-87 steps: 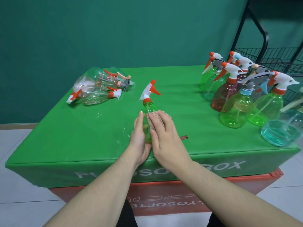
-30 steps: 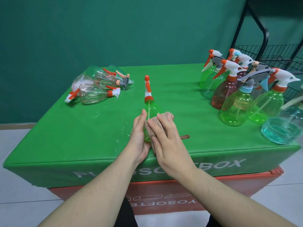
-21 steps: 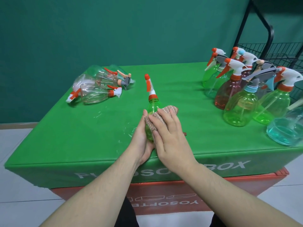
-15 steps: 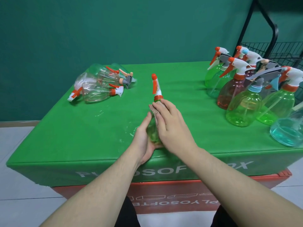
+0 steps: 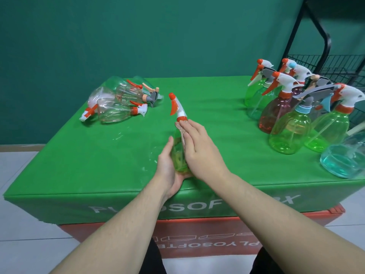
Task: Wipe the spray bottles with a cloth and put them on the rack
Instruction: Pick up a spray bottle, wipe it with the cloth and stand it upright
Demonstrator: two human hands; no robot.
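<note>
A green spray bottle (image 5: 178,155) with a white and orange trigger head stands tilted near the front middle of the green table (image 5: 98,155). My left hand (image 5: 167,165) grips its lower body from the left and below. My right hand (image 5: 199,147) presses a brown cloth (image 5: 181,133) against the bottle's right side, fingertips near the orange collar. The cloth is mostly hidden under my fingers. A black wire rack (image 5: 335,64) stands at the far right behind the table.
Several clear bottles (image 5: 116,103) lie in a heap at the back left. Several upright green, pink and blue bottles (image 5: 292,125) crowd the right side of the table. A red box (image 5: 197,234) sits under the table cover.
My right hand slid the cloth up the bottle from its belly to the neck. The bottle turned in my left hand, and its trigger head now leans left.
</note>
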